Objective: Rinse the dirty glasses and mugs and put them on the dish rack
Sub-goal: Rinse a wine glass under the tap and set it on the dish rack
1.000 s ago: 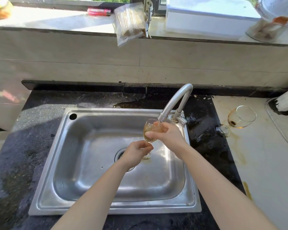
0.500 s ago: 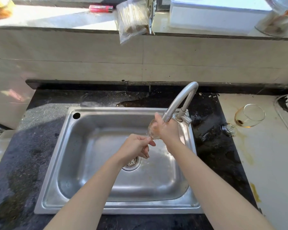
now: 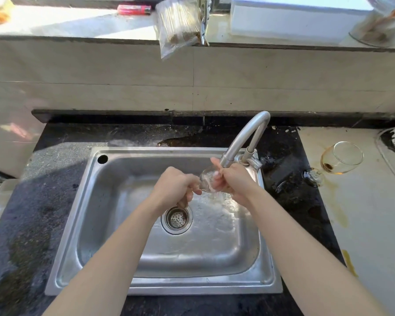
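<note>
Both bare hands over the steel sink (image 3: 62,254), under the faucet (image 3: 244,137). Left hand (image 3: 173,188) closed in a fist around the stem of a wine glass (image 3: 206,180); the foot of the glass seems to peek out below the fist, above the drain strainer (image 3: 176,218), though blur makes that uncertain. Right hand (image 3: 232,181) cupped around the glass bowl, fingers curled on its far side, forefinger raised beside the faucet outlet. Glass held tilted, its bowl just under the outlet; water splashing around it and spreading over the right half of the basin floor. Second wine glass (image 3: 341,157) lies on its side on the pale counter (image 3: 374,224) to the right of the sink, well apart from the hands, brown dregs in its bowl, its foot toward the black countertop (image 3: 32,201). Yellow-brown streaks on the pale counter below it. On the sill above: a red lighter (image 3: 134,9), a clear plastic bag (image 3: 177,23) of thin sticks hanging over the edge, a white box (image 3: 294,17), a clear jar (image 3: 381,26) at far right. No brand, label or writing legible anywhere; the lighter's side is too small to read. No dish rack within the frame.
</note>
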### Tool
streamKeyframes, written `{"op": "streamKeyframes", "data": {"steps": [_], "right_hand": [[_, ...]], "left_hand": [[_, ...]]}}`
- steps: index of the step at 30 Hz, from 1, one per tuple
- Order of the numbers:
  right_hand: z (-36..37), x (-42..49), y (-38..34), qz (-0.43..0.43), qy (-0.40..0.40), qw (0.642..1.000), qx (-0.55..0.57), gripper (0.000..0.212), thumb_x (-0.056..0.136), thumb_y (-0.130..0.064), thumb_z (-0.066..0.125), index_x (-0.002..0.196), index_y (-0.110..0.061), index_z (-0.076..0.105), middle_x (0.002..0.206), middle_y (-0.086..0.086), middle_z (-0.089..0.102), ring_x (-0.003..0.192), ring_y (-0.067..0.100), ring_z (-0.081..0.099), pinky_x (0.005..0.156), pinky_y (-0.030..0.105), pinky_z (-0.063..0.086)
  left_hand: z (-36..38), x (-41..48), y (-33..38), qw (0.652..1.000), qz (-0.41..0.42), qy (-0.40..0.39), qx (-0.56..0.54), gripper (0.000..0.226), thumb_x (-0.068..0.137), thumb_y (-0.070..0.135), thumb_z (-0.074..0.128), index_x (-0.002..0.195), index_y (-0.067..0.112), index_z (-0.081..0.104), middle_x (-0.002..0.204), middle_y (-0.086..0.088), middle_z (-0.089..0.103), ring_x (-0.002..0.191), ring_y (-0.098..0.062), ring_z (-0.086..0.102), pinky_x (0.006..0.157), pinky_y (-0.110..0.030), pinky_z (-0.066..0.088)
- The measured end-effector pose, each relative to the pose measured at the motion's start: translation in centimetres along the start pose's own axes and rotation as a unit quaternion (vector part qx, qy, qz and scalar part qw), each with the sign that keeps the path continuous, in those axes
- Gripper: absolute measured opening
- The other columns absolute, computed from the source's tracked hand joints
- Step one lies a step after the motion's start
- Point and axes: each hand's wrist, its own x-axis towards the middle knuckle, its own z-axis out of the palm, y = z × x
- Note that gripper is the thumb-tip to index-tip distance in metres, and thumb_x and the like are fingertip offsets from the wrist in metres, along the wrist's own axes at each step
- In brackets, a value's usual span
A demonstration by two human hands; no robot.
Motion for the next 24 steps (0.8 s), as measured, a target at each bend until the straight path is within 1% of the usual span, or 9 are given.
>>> {"op": "streamKeyframes", "data": {"steps": [1,3,5,9,11,13,15,19,24], "right_hand": [[0.3,0.1,0.3,0.002,0.030,0.999,0.028,0.024,0.092,-0.005,0.048,0.108,0.006,0.062,0.072,0.018,0.065,0.043,0.009,0.039,0.053,0.024,0.035],[0.9,0.4,1.2,0.024,0.078,0.992,0.101,0.020,0.092,-0.013,0.051,0.102,-0.004,0.066,0.058,0.006,0.048,0.039,0.007,0.031,0.051,0.023,0.037],[1.1,0.8,2.3,0.065,0.104,0.978,0.168,0.019,0.090,-0.031,0.060,0.087,-0.013,0.067,0.056,0.006,0.043,0.046,0.013,0.042,0.055,0.027,0.049],[0.0,1.2,5.1,0.149,0.131,0.951,0.236,0.024,0.092,-0.030,0.057,0.104,-0.010,0.061,0.067,0.024,0.054,0.063,0.022,0.048,0.055,0.040,0.057],[-0.4,0.7,6.2,0.171,0.128,0.944,0.252,0.025,0.089,-0.029,0.058,0.099,-0.006,0.060,0.082,0.023,0.061,0.069,0.022,0.052,0.053,0.037,0.056],[-0.7,0.4,6.8,0.186,0.128,0.941,0.254,0.023,0.088,-0.030,0.057,0.081,-0.008,0.053,0.068,0.007,0.047,0.057,0.016,0.041,0.054,0.034,0.055],[-1.1,0.3,7.0,0.195,0.129,0.935,0.268,0.029,0.090,-0.032,0.055,0.072,-0.011,0.047,0.059,0.003,0.039,0.051,0.015,0.034,0.057,0.034,0.054],[-1.9,0.2,6.9,0.189,0.128,0.936,0.267,0.029,0.093,-0.029,0.054,0.072,-0.010,0.048,0.055,0.002,0.041,0.048,0.014,0.035,0.056,0.034,0.053],[-1.6,0.5,6.7,0.161,0.147,0.942,0.254,0.029,0.097,-0.028,0.049,0.074,-0.010,0.049,0.051,0.002,0.034,0.047,0.015,0.035,0.052,0.034,0.055]], "left_hand": [[0.2,0.0,0.3,1.000,-0.001,0.020,-0.022,0.035,0.085,0.015,0.056,0.069,-0.015,0.066,0.042,-0.008,0.057,0.034,-0.021,0.041,0.038,-0.020,0.035],[0.9,0.0,0.7,0.996,-0.009,0.066,-0.064,0.040,0.087,0.024,0.053,0.068,-0.008,0.068,0.044,-0.010,0.059,0.034,-0.019,0.041,0.040,-0.020,0.036],[1.6,0.4,0.9,0.985,-0.033,0.108,-0.128,0.038,0.089,0.032,0.053,0.071,0.002,0.069,0.044,-0.006,0.059,0.033,-0.014,0.043,0.043,-0.020,0.041],[3.6,1.0,0.6,0.982,-0.014,0.076,-0.174,0.042,0.092,0.047,0.055,0.071,0.011,0.062,0.045,0.006,0.042,0.035,-0.009,0.033,0.040,-0.017,0.036],[4.9,1.2,0.3,0.984,0.001,0.042,-0.171,0.040,0.093,0.046,0.053,0.073,0.013,0.062,0.048,0.006,0.039,0.038,-0.009,0.031,0.042,-0.019,0.034],[5.8,1.6,0.3,0.986,0.005,0.027,-0.166,0.034,0.097,0.037,0.051,0.075,0.014,0.064,0.052,0.004,0.042,0.041,-0.010,0.032,0.046,-0.022,0.035],[6.4,1.8,0.6,0.985,0.008,0.004,-0.169,0.027,0.097,0.029,0.052,0.080,0.012,0.063,0.053,0.003,0.044,0.037,-0.008,0.038,0.047,-0.023,0.037],[6.6,1.5,1.3,0.989,0.010,-0.029,-0.142,0.028,0.089,0.040,0.063,0.082,0.013,0.060,0.055,0.006,0.050,0.036,-0.006,0.042,0.052,-0.025,0.043],[7.0,2.9,2.3,0.994,-0.043,0.100,-0.024,0.034,0.085,0.036,0.066,0.064,0.010,0.061,0.055,-0.003,0.051,0.043,-0.019,0.045,0.045,-0.028,0.047]]}}
